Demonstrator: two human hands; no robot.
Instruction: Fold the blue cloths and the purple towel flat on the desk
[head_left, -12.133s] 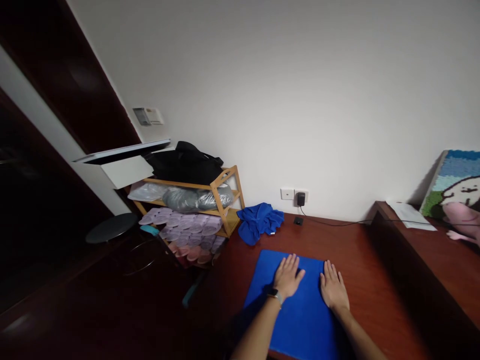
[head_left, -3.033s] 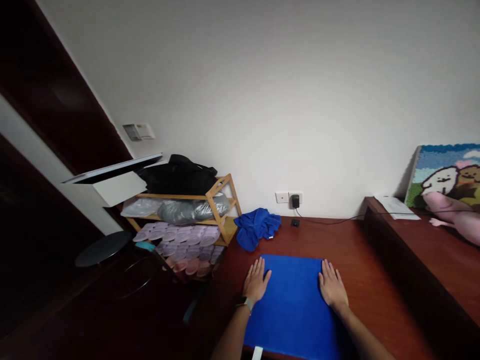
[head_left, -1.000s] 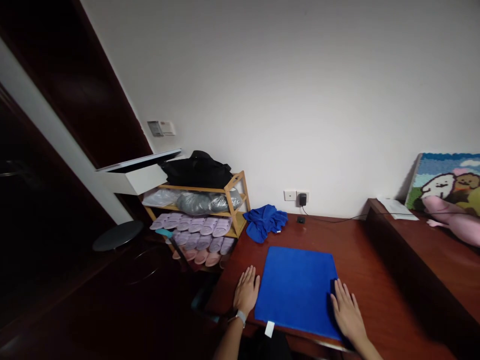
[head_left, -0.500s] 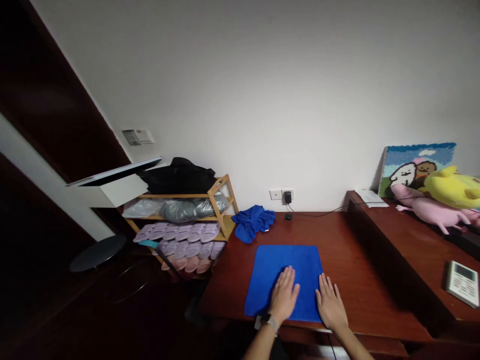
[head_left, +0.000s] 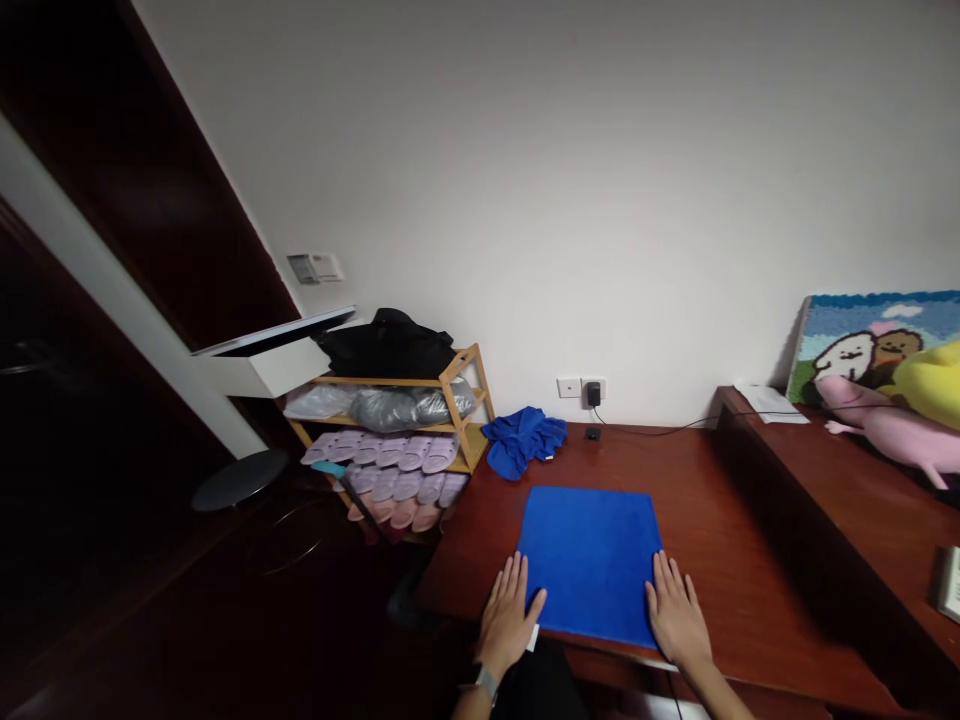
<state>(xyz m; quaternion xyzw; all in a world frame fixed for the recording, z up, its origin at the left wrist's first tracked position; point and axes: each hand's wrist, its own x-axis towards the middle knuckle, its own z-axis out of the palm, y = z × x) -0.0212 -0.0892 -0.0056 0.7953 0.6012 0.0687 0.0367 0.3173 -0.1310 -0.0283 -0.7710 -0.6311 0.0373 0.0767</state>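
Note:
A blue cloth point(head_left: 589, 560) lies flat and square on the reddish-brown desk point(head_left: 720, 540), its near edge close to the desk's front edge. My left hand point(head_left: 508, 615) rests open at the cloth's lower left edge, fingers stretched forward and the thumb over the fabric. A white tag point(head_left: 533, 638) shows beside that thumb. At the right edge of the cloth, my right hand point(head_left: 677, 610) lies open with its fingers extended. Behind the flat cloth, a second blue cloth point(head_left: 523, 440) sits crumpled near the wall.
Left of the desk stands a wooden rack point(head_left: 469, 400) holding slippers point(head_left: 405, 455), plastic-wrapped items and a black bag point(head_left: 390, 345). A round stool point(head_left: 240, 480) is farther left. A charger point(head_left: 593, 395) is plugged into the wall. Plush toys point(head_left: 892, 425) lie on the raised right ledge point(head_left: 832, 480).
Half a second ago my left hand lay on the middle of the cloth; now it is at the left edge. My right hand stays by the right edge. The view has shifted slightly.

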